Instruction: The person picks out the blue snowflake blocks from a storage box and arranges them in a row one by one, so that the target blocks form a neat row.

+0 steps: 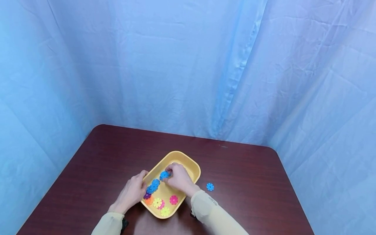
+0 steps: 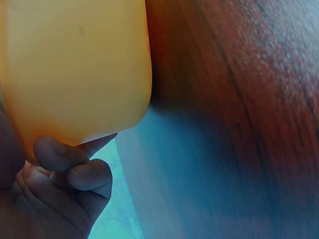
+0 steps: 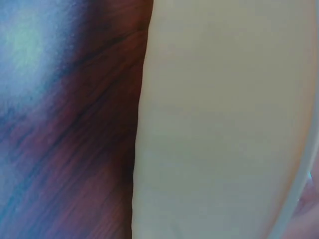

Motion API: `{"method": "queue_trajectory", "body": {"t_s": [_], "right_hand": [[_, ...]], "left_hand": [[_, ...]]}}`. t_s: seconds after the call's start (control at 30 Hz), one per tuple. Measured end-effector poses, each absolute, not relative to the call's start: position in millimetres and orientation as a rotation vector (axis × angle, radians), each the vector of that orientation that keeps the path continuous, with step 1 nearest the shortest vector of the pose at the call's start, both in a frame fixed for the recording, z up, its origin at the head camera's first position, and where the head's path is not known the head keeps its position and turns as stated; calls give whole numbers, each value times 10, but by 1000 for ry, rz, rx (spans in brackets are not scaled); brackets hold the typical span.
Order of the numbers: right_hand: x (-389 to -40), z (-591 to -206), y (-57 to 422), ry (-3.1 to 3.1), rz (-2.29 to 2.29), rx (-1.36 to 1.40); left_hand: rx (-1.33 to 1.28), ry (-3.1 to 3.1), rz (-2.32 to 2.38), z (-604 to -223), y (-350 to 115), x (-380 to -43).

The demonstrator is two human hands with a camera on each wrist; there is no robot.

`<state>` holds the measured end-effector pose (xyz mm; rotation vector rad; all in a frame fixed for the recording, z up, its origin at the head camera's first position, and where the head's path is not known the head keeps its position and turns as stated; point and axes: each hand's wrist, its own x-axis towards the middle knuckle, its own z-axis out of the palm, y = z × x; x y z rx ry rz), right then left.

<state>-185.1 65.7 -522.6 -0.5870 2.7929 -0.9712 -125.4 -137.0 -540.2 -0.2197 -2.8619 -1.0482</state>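
A yellow plastic tray (image 1: 167,158) stands on the table, turned at a slant. My left hand (image 1: 133,189) holds its left rim; in the left wrist view curled fingers (image 2: 92,175) press against the tray's outer wall (image 2: 79,64). Inside the tray, my right hand (image 1: 179,178) pinches a blue notched disc (image 1: 164,175) between thumb and fingers. A row of overlapping blue discs (image 1: 153,186) lies by the left wall, next to a purple disc (image 1: 147,195) and an orange disc (image 1: 149,200). The tray's wall (image 3: 219,119) hides most of the right hand in the right wrist view.
Yellow discs (image 1: 165,211) and pink discs (image 1: 174,199) lie in the near part of the tray. One loose blue disc (image 1: 210,187) rests on the dark red-brown table (image 1: 249,182), right of the tray. Light blue curtains (image 1: 164,65) hang behind and at both sides.
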Motion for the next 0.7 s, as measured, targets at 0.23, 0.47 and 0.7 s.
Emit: {"method": "queue_trajectory", "body": {"t_s": [0.23,0.47,0.7], "right_hand": [[-1855,-5130,777,2789,-1002,-540],[-1868,-5029,923,2808,-1072,-541],[-1886,-4966,1077,2861,-1099,-509]], "left_hand": [[-214,-2875,-1050,-5400,-1370,-1261],[-208,-2884,-1051,-5396,-1362,-1253],[-203,-2882,-1050,-5397,-1360,-1250]]}}
